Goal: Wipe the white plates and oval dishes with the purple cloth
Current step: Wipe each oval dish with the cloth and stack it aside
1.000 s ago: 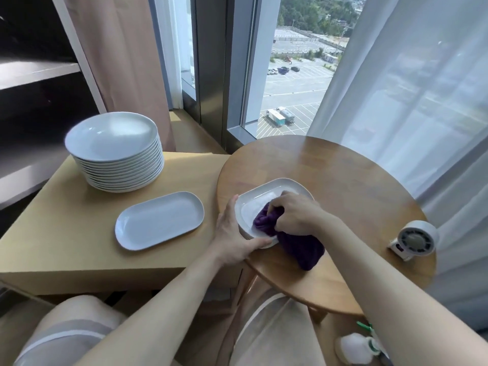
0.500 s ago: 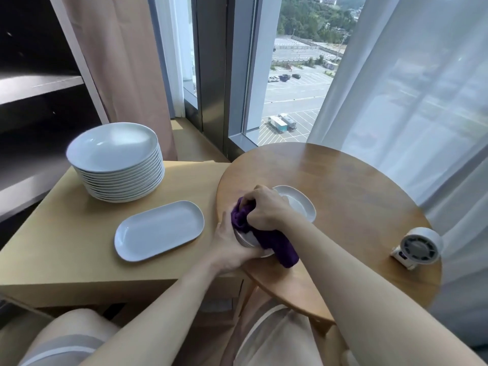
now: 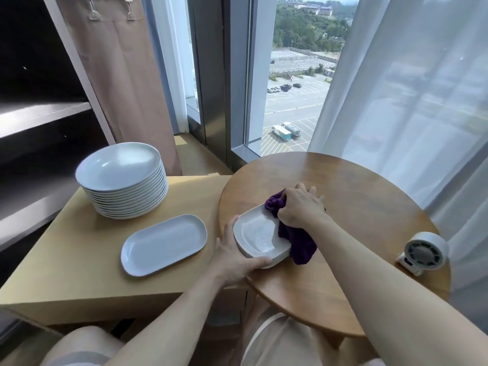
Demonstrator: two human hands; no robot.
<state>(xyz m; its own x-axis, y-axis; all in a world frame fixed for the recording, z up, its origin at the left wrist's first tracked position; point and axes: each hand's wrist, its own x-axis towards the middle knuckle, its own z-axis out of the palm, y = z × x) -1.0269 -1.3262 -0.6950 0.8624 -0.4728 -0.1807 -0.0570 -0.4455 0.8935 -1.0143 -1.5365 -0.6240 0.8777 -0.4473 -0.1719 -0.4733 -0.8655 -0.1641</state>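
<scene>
Sweeping away from us, our right hand [image 3: 301, 207], fingers curled round the bunched purple cloth [image 3: 298, 244], has gone from the near end of the oval dish [image 3: 257, 235] to its far rim. Our left hand [image 3: 237, 260] grips the near edge of that dish, which tops a few more on the round table [image 3: 369, 207]. We should press evenly, reach the corners, and hold the dish firm.
</scene>
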